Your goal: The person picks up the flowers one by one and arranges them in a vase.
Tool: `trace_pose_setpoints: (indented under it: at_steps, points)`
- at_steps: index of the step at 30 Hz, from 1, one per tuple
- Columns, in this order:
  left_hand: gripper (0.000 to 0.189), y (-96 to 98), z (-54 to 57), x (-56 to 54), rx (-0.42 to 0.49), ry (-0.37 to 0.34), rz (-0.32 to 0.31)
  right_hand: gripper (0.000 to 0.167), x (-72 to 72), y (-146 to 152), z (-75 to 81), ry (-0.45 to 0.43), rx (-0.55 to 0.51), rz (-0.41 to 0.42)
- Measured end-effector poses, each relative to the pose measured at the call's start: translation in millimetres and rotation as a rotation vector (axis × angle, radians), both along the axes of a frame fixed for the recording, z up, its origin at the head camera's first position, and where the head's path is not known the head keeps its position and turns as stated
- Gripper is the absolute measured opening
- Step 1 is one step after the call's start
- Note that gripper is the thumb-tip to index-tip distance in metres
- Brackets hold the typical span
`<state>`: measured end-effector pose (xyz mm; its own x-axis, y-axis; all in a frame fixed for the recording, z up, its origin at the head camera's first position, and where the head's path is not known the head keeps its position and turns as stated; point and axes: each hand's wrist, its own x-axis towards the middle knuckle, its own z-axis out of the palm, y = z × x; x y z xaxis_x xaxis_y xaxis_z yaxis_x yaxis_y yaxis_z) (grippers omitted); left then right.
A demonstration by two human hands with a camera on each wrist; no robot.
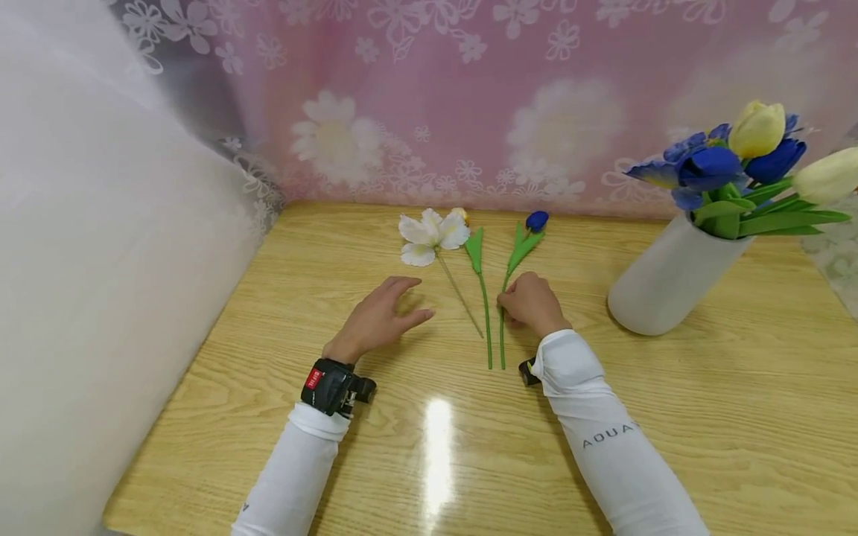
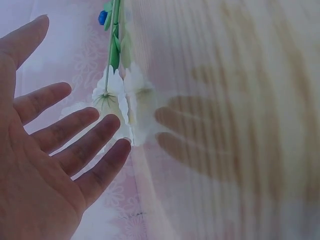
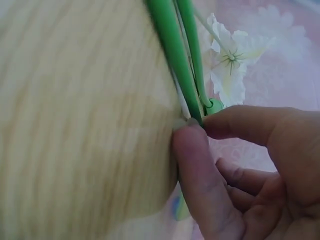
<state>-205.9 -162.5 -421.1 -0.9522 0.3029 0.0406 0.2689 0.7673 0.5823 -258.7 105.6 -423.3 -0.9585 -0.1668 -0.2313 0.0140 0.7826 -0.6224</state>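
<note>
My right hand (image 1: 532, 304) pinches the green stem of a blue tulip (image 1: 538, 221) between thumb and forefinger, as the right wrist view also shows at the stem (image 3: 175, 55). The tulip lies on the table, bloom toward the back. Just left of it lies another green-stemmed flower (image 1: 485, 313), its yellowish bloom partly hidden behind a white flower (image 1: 429, 237) with wide ruffled petals and a thin stem. My left hand (image 1: 380, 316) is held over the table left of the stems, fingers spread and holding nothing. In the left wrist view the white flower (image 2: 112, 90) shows beyond the fingertips.
A white vase (image 1: 673, 279) with blue and pale yellow flowers (image 1: 710, 167) stands at the right, appearing tilted. Behind the wooden table (image 1: 375, 476) hangs a pink floral curtain (image 1: 429, 97). White sheeting (image 1: 100, 260) hangs along the left side.
</note>
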Motion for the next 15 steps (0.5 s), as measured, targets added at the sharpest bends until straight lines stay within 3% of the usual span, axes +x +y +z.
trace_pose_setpoints:
  at_steps: [7, 15]
  points:
    - [0.068, 3.8, 0.4, -0.3, -0.005, 0.008, -0.018, 0.022, 4.8, 8.6, -1.1, 0.012, -0.05, -0.061]
    - [0.068, 5.2, 2.3, 0.8, 0.008, 0.019, -0.022, 0.018, 18.6, 12.4, 11.8, 0.184, -0.103, -0.047]
